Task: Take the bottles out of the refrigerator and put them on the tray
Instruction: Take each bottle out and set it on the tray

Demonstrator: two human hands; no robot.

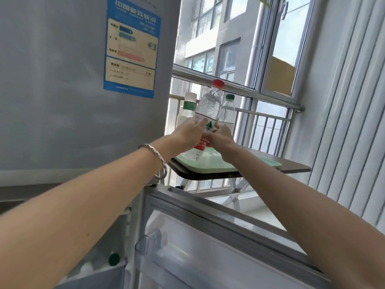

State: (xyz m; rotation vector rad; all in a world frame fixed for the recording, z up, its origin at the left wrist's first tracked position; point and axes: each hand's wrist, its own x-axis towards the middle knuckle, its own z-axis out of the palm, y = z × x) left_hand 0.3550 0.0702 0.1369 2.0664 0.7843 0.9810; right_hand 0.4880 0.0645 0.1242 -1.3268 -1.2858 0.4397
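Observation:
Both arms reach out over the open refrigerator door (208, 243) toward a pale green tray (210, 164) on a small dark table. My left hand (187, 132) and my right hand (221, 136) both grip a clear red-capped bottle (208, 107) with a red label, held tilted with its base just above the tray's left part. Behind it stand a white-capped bottle (188, 107) with a green label and a clear green-capped bottle (228, 110). Inside the refrigerator, low on the left, a dark green bottle cap (114, 259) shows.
The grey refrigerator body (73, 90) with a blue energy sticker (131, 49) fills the left. A steel railing (239, 88) and window run behind the dark table (295, 167). A ribbed white wall (343, 122) stands on the right.

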